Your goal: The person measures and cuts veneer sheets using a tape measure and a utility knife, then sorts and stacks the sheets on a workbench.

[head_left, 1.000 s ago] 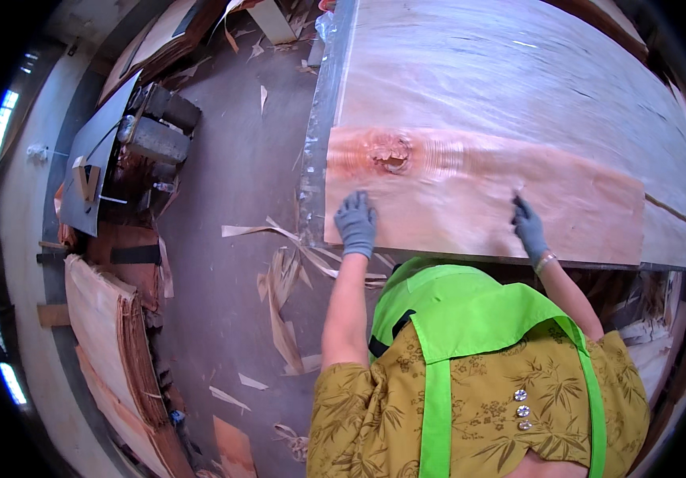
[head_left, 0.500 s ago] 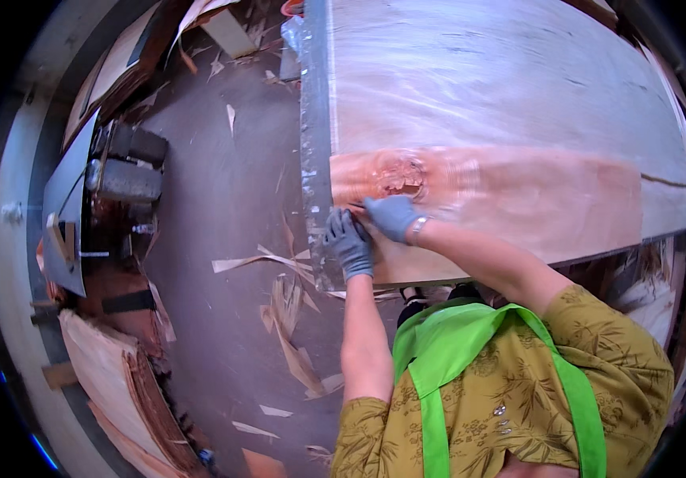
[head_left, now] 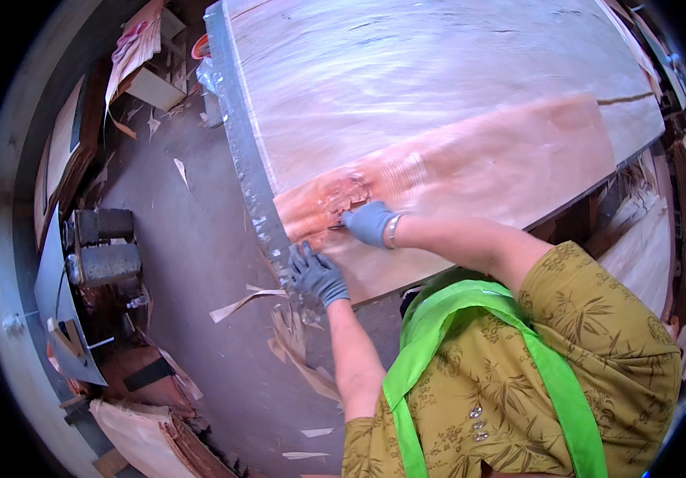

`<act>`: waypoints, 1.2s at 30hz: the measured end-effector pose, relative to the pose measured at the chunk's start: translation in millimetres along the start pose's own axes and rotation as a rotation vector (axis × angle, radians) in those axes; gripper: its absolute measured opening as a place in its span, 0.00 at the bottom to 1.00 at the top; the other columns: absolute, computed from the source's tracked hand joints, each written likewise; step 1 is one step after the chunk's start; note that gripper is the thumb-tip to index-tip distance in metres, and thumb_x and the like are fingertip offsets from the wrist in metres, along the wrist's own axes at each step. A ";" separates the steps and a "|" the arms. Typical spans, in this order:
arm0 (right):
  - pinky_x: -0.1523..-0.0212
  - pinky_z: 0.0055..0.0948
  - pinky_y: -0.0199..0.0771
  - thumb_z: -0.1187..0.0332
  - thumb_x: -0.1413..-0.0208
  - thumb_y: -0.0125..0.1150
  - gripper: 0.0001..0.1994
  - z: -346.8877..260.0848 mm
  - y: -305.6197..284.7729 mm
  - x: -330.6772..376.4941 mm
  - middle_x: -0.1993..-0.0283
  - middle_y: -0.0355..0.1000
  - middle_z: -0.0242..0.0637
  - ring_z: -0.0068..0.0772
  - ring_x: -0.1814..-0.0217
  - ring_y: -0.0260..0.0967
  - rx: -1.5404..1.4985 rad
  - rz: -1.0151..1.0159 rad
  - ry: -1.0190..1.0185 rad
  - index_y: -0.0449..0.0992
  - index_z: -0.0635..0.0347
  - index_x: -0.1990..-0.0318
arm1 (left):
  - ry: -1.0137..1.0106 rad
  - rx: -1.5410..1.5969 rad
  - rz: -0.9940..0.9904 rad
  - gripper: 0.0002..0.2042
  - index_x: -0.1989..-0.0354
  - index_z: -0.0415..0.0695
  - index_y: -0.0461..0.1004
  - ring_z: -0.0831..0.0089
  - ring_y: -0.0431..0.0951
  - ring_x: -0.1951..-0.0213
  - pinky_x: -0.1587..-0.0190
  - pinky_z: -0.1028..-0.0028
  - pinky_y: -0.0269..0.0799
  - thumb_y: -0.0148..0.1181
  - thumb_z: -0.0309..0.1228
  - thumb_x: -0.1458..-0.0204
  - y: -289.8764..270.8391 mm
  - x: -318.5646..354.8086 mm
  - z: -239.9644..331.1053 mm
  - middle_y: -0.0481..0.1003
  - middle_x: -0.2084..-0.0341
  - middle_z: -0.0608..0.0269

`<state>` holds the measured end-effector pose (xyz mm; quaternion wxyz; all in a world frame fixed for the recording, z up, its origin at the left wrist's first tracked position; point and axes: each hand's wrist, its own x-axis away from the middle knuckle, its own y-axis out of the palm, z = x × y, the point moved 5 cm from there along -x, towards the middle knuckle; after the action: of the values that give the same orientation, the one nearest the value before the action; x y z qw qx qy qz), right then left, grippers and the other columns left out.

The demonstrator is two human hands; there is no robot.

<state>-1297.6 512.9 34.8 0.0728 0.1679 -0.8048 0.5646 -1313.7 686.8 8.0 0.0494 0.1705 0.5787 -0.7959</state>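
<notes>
Your left hand (head_left: 316, 275) in its grey glove lies flat with fingers spread on the near left corner of the thin reddish-brown wood sheet (head_left: 470, 171). Your right hand (head_left: 368, 223), just beside it, curls down on the sheet's torn patch; I cannot tell if it pinches anything. The sheet lies across the big desk (head_left: 239, 159) in the middle of the frame. Wood scraps (head_left: 299, 350) litter the floor at the lower left.

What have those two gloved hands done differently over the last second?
The right hand crossed from the sheet's right side to the rough, torn patch near its left end, and now rests there. The left hand slid down to the metal-edged corner and presses there. The reddish veneer sheet stayed flat on the table, and the floor scraps stayed put.
</notes>
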 end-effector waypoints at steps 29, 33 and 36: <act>0.70 0.44 0.72 0.64 0.47 0.48 0.12 205.4 -13.2 172.9 0.72 0.75 0.45 0.47 0.71 0.75 0.007 0.088 0.194 0.73 0.59 0.61 | 0.254 -0.251 -0.442 0.32 0.33 0.52 0.47 0.54 0.39 0.32 0.36 0.50 0.32 0.44 0.48 0.46 52.1 74.8 261.5 0.38 0.33 0.48; 0.71 0.44 0.72 0.64 0.47 0.48 0.11 274.0 -27.5 233.4 0.72 0.75 0.45 0.46 0.70 0.75 -0.052 0.065 0.244 0.73 0.58 0.62 | 0.274 -0.360 -0.398 0.32 0.33 0.53 0.47 0.55 0.39 0.32 0.37 0.50 0.35 0.44 0.47 0.46 50.0 73.1 271.6 0.39 0.33 0.47; 0.71 0.44 0.72 0.64 0.47 0.48 0.11 323.8 -26.0 276.6 0.70 0.75 0.43 0.45 0.68 0.75 -0.052 0.038 0.256 0.73 0.56 0.60 | 0.254 -0.427 -0.429 0.32 0.33 0.53 0.46 0.55 0.39 0.32 0.37 0.49 0.35 0.44 0.46 0.46 49.7 73.0 271.5 0.39 0.33 0.47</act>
<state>-1523.1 150.7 28.7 0.1686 0.0770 -0.8064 0.5616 -1426.5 424.5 12.9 -0.1573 0.1284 0.7570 -0.6211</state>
